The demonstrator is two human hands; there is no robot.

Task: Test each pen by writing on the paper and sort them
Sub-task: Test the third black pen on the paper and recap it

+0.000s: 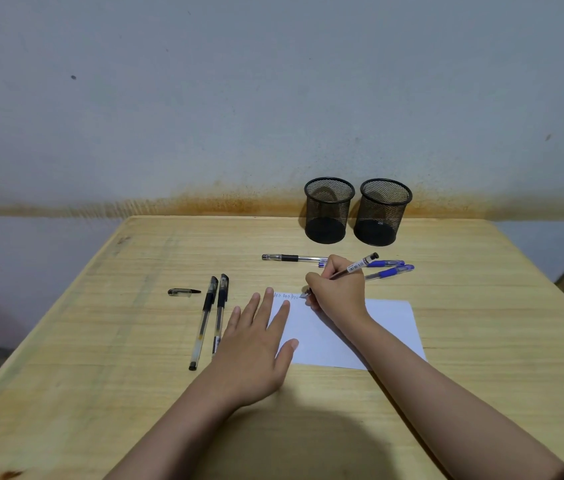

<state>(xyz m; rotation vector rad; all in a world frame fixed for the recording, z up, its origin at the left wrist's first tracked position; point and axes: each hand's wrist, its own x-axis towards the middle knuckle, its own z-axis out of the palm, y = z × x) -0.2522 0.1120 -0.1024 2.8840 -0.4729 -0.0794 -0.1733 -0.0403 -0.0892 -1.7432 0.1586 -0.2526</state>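
Two hands: both in view over a pale wooden table, forearms entering from the near edge
Left hand: flat, palm down, fingers spread and holding nothing; index finger and thumb rest on the left edge of the paper, the other fingers on bare wood
Paper: white sheet, lying flat right of centre; short scribbles in a row along its far left edge
Right hand: closed around a pen in a writing grip, heel of the hand on the sheet
Held pen: clear barrel with a label, black end cap pointing up and to the right; tip at the far left part of the sheet, just right of the scribbles
Black pen pair: two capped pens, side by side, left of the flat hand, running near to far; the right one is partly hidden by the hand at its near end
Loose cap: black, lying alone left of the pair, apart from it
Far pen: black grip, clear barrel, lying crosswise beyond the writing hand
Blue pens: two, lying behind the writing hand, partly hidden by it
Mesh cups: two black wire holders, upright, side by side at the far edge; no pens visible in either
Wall: grey, with a rust-coloured stain band just above the table's far edge
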